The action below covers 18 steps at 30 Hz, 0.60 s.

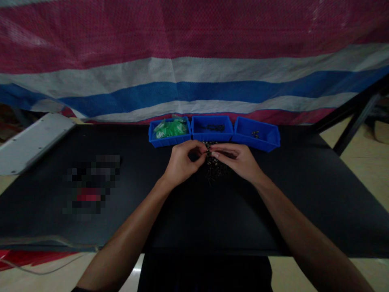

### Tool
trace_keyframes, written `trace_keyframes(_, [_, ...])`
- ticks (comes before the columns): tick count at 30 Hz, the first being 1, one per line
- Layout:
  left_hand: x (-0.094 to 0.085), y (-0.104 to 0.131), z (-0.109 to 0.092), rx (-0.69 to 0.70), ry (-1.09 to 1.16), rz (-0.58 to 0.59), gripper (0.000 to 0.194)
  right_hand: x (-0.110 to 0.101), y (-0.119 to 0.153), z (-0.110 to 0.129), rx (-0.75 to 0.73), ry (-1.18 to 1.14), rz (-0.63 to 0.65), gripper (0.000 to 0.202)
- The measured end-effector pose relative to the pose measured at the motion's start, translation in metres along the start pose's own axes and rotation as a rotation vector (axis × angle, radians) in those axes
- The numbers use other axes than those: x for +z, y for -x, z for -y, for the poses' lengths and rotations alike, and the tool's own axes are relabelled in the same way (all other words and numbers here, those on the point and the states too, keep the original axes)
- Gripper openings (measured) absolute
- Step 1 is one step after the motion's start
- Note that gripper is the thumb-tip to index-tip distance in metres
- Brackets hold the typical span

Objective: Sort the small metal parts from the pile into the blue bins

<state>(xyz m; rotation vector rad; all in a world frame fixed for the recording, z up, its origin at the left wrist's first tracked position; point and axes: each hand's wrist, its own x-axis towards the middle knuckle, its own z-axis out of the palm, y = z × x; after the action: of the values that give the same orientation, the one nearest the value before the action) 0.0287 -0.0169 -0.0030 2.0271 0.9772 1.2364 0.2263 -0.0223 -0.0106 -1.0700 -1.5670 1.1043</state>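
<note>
Both hands meet over a pile of small dark metal parts [217, 167] on the black table [206, 215]. My left hand [184, 161] has its thumb and index finger pinched together at the pile's left side. Opposite it, my right hand [238, 159] holds its thumb and fingers pressed together, fingertips almost touching those of my left hand. What the fingertips hold is too small and dark to make out. Just beyond the hands stand three blue bins: the left one [172, 140] with green bagged items, the middle one [212, 135] with dark parts, the right one [258, 142] with a few small pieces.
A white panel [35, 142] lies at the table's left edge. A blurred-out object with a red patch [88, 194] is on the table at left. Behind the bins hangs a striped sheet [179, 93]. A dark metal frame [354, 113] stands at the right.
</note>
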Motion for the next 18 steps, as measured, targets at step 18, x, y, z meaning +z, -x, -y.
trace_keyframes(18, [-0.005,0.0011,0.0021,-0.068,-0.14,0.237,0.009,0.0001,-0.0036,-0.0003,0.025,0.028,-0.088,0.016])
